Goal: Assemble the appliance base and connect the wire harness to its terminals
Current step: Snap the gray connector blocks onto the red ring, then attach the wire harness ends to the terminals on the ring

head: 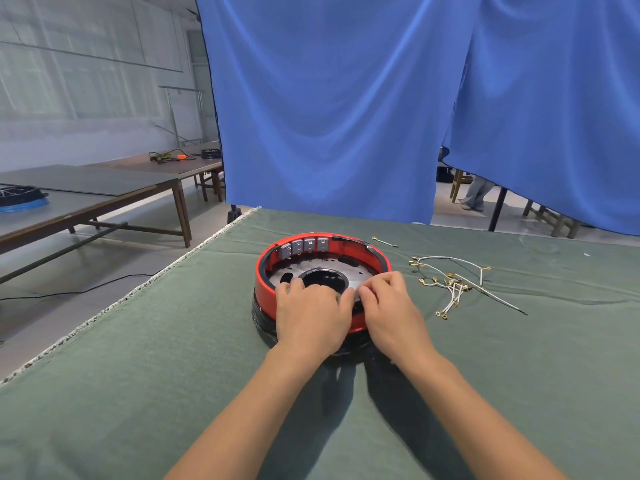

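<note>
Inside, appliance base (pixel 266 271) holds four grey terminals (pixel 304 245).

Blue curtain (pixel 329 109) behind green cloth (pixel 138 375); side tables (pixel 86 188).

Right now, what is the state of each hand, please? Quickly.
Left hand: open, fingers resting on the metal plate inside the red base.
Right hand: fingers curled at the base's near rim; whether it pinches something cannot be told.

A workshop hall is shown. Long desks (pixel 104 188) are lined up, partitioned by blue curtains (pixel 329 105).
</note>
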`<act>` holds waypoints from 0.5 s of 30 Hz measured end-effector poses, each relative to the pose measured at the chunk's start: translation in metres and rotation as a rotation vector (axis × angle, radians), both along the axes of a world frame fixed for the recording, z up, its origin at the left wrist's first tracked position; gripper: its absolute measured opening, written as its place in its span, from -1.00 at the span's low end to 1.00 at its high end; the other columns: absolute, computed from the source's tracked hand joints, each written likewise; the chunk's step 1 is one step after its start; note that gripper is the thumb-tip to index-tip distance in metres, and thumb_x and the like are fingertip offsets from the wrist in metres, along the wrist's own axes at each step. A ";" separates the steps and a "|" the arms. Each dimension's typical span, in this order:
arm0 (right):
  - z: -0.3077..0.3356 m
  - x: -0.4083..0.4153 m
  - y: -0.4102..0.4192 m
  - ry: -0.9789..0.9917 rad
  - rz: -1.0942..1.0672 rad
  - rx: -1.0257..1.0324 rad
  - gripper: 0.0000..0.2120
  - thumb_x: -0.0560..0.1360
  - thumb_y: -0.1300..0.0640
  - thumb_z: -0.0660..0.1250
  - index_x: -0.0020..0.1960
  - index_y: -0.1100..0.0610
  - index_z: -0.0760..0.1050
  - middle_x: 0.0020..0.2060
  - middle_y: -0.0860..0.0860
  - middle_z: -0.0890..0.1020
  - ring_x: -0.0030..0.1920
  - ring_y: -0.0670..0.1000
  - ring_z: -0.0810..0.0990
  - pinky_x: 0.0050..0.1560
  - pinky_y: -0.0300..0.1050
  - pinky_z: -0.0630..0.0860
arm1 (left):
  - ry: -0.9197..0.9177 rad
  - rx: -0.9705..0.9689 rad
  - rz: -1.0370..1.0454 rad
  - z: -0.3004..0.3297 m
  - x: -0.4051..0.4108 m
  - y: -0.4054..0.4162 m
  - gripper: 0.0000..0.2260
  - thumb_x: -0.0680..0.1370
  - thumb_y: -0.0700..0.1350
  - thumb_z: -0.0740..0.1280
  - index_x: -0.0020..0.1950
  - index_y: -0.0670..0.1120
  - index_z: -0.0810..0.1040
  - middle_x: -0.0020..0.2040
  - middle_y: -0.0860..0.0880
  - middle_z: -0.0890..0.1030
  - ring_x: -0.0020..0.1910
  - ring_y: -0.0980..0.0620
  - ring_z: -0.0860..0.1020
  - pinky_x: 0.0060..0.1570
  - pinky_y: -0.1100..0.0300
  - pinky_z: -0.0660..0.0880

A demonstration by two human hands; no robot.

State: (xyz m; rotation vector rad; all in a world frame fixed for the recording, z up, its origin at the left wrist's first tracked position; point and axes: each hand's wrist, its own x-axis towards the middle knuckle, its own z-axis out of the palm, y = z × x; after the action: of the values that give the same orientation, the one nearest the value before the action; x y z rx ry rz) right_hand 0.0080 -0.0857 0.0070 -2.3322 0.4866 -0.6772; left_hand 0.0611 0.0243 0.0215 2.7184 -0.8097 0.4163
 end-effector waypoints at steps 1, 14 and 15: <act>-0.002 -0.002 0.000 -0.015 0.009 -0.017 -0.79 0.61 0.00 0.08 -0.14 -0.06 0.41 0.01 -0.11 0.37 -0.07 0.00 0.51 -0.02 -0.02 0.44 | -0.058 -0.041 0.005 -0.002 -0.002 0.001 -0.48 0.62 0.19 -0.06 -0.06 0.01 0.66 -0.07 -0.02 0.64 0.12 -0.07 0.45 0.24 0.04 0.19; 0.005 -0.025 -0.059 -0.143 -0.324 0.050 -0.87 0.48 0.07 0.30 -0.24 -0.06 0.45 -0.16 -0.05 0.56 -0.10 0.04 0.53 -0.16 -0.11 0.36 | -0.406 -0.005 0.034 -0.008 -0.003 -0.013 -0.67 0.50 0.12 0.32 -0.37 -0.04 0.58 -0.44 -0.05 0.57 -0.35 -0.10 0.54 -0.28 0.08 0.45; 0.000 -0.028 -0.066 -0.066 -0.372 0.051 -0.90 0.49 0.05 0.28 -0.21 -0.04 0.45 -0.13 -0.03 0.57 -0.10 0.06 0.52 -0.16 -0.10 0.38 | -0.399 -0.014 0.041 -0.009 -0.003 -0.015 -0.68 0.50 0.11 0.32 -0.36 -0.05 0.58 -0.43 -0.05 0.58 -0.34 -0.11 0.54 -0.27 0.07 0.45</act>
State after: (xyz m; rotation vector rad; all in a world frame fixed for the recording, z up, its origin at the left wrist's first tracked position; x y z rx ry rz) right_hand -0.0198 -0.1520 0.0072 -2.1833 0.9087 -0.8978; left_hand 0.0582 0.0091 0.0126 2.6782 -0.8397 0.9910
